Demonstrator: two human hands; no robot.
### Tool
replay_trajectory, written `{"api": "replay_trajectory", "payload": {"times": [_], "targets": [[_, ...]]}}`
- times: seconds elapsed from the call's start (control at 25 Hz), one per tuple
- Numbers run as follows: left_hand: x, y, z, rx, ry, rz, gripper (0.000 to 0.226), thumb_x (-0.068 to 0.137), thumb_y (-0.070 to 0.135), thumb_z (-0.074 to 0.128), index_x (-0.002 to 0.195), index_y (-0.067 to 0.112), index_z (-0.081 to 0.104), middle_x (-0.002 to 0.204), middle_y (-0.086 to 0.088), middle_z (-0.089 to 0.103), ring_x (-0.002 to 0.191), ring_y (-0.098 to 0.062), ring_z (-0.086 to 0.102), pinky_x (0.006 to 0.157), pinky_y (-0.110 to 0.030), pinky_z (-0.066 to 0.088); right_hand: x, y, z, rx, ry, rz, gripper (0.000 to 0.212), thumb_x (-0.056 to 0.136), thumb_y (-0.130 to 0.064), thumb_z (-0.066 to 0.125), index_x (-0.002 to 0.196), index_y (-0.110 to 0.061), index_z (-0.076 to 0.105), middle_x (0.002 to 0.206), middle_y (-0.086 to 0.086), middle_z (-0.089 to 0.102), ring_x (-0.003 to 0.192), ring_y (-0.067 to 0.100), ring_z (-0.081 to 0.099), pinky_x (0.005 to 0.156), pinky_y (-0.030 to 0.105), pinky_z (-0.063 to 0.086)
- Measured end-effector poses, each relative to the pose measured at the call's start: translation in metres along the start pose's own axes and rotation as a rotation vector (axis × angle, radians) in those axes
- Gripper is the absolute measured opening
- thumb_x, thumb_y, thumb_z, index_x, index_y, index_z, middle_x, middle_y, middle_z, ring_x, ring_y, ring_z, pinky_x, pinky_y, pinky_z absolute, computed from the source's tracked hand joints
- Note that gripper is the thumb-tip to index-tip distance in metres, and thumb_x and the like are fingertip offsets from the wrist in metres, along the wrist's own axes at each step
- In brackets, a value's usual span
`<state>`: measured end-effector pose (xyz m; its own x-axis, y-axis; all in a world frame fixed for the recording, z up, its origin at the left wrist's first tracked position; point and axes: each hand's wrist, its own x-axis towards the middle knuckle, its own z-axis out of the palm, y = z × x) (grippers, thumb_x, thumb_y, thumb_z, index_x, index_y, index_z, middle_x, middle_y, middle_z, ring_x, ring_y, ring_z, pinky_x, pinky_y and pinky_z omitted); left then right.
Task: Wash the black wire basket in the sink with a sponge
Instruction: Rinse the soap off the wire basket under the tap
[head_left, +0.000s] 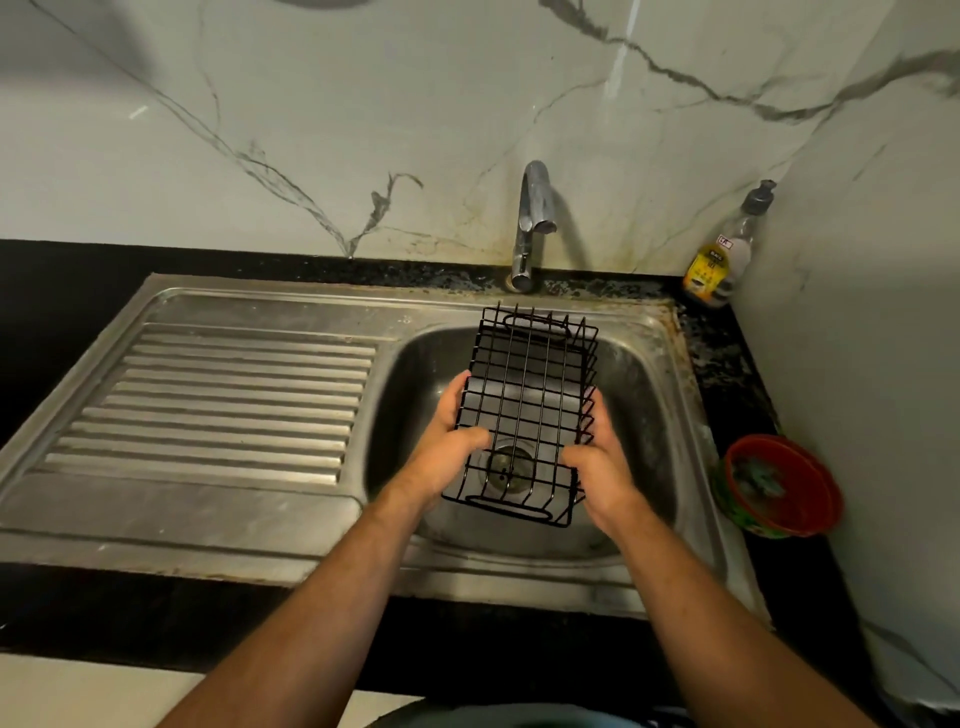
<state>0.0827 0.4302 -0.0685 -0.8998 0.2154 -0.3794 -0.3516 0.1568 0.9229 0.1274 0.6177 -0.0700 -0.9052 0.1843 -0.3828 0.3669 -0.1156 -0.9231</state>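
Basket position: the black wire basket (524, 410) is held right of the frame's centre, over the bowl of the sink (670, 415); whether its lower edge touches the bowl cannot be told.
Basket tilt: its far end is raised toward the tap (531, 223), and the drain (508, 467) is seen through the grid; the tilt is judged to be chosen so that water would run off into the bowl.
Left hand: the left hand (447, 441) is closed on the basket's left side, thumb laid over the wires near the lower left of the grid, fingers curled up behind the side.
Right hand: the right hand (597, 457) is clamped on the right side, thumb on the lower right wires, fingers hidden behind the edge.
Grip reasoning: both long sides are gripped, so the light frame is judged to be kept from twisting.
Water: no stream is seen at the tap.
Sponge: none can be identified; something lies in the red bowl (779, 488) at the right edge, too blurred to name.
Soap: a bottle (719, 254) stands at the back corner, well apart from the hands.
Stage: scrubbing is judged not yet begun.
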Motion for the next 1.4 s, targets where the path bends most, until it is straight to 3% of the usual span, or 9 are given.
{"api": "replay_trajectory", "payload": {"times": [0.08,0.32,0.52,0.64,0.8,0.96,1.2,1.32,1.4], "targets": [[-0.008,0.004,0.008,0.038,0.063,0.009,0.091,0.08,0.004,0.064,0.152,0.046,0.028,0.148,0.015,0.043,0.126,-0.008,0.052,0.112,-0.042,0.042,-0.008,-0.014,0.0,-0.088,0.001,0.042,0.097,0.084,0.016,0.049,0.159,-0.034,0.014,0.157,-0.017,0.02,0.143,0.006,0.021,0.116,0.03,0.024],[-0.025,-0.003,0.022,0.046,0.112,-0.112,0.084,0.085,-0.002,0.059,0.152,0.04,0.031,0.13,0.007,0.064,0.117,-0.011,0.061,0.108,-0.047,0.048,-0.022,-0.018,-0.008,-0.188,-0.003,0.085,0.093,0.087,0.012,0.048,0.157,-0.039,0.015,0.167,-0.003,0.012,0.15,0.025,0.023,0.12,0.051,0.026],[-0.043,0.013,0.023,0.003,0.142,-0.065,0.08,0.091,-0.01,0.05,0.153,0.036,0.029,0.121,0.013,0.063,0.108,-0.002,0.06,0.081,-0.021,0.052,-0.039,-0.04,-0.001,-0.195,-0.02,0.025,0.089,0.091,0.013,0.047,0.158,-0.035,0.014,0.163,0.003,0.023,0.124,0.024,0.054,0.095,0.037,0.051],[-0.043,0.022,0.007,-0.023,0.189,-0.048,0.08,0.089,-0.013,0.047,0.15,0.038,0.032,0.119,0.009,0.066,0.099,-0.005,0.067,0.069,-0.018,0.055,-0.04,-0.048,0.014,-0.2,-0.009,0.0,0.093,0.089,0.013,0.049,0.157,-0.04,0.013,0.165,0.001,0.02,0.133,0.029,0.048,0.088,0.036,0.054],[-0.04,0.025,-0.03,-0.045,0.268,-0.004,0.085,0.082,-0.016,0.047,0.148,0.037,0.043,0.122,0.003,0.07,0.106,-0.014,0.068,0.079,-0.035,0.061,-0.035,-0.053,0.05,-0.178,-0.028,-0.035,0.098,0.085,0.014,0.05,0.157,-0.041,0.013,0.159,0.0,0.031,0.102,0.027,0.064,0.069,0.036,0.056],[-0.04,0.022,-0.101,-0.037,0.318,-0.012,0.082,0.08,-0.019,0.041,0.141,0.036,0.049,0.116,0.005,0.069,0.1,-0.011,0.064,0.067,-0.022,0.053,-0.028,-0.053,0.12,-0.181,-0.051,-0.057,0.097,0.084,0.016,0.052,0.158,-0.035,0.016,0.154,-0.006,0.037,0.121,0.029,0.057,0.09,0.04,0.055],[-0.038,0.016,-0.252,0.081,0.329,-0.026,0.081,0.08,-0.014,0.041,0.139,0.041,0.049,0.122,0.003,0.067,0.11,-0.014,0.06,0.081,-0.027,0.047,-0.01,-0.034,0.271,-0.088,-0.065,-0.045,0.095,0.08,0.017,0.053,0.154,-0.036,0.025,0.12,-0.017,0.066,0.09,0.002,0.064,0.092,0.028,0.054],[-0.042,0.01,-0.325,0.114,0.329,-0.051,0.082,0.081,-0.016,0.041,0.138,0.042,0.049,0.119,0.009,0.066,0.115,-0.015,0.058,0.09,-0.029,0.047,-0.013,-0.03,0.343,-0.085,-0.097,-0.006,0.099,0.079,0.011,0.054,0.156,-0.039,0.018,0.133,-0.009,0.062,0.081,0.019,0.067,0.074,0.038,0.056],[-0.044,0.008,-0.368,0.139,0.318,-0.069,0.083,0.082,-0.016,0.04,0.14,0.043,0.046,0.117,0.013,0.064,0.118,-0.015,0.055,0.097,-0.032,0.044,-0.014,-0.03,0.385,-0.102,-0.088,0.021,0.098,0.082,0.011,0.056,0.157,-0.036,0.015,0.126,-0.008,0.063,0.103,0.035,0.068,0.087,0.049,0.058]]}}
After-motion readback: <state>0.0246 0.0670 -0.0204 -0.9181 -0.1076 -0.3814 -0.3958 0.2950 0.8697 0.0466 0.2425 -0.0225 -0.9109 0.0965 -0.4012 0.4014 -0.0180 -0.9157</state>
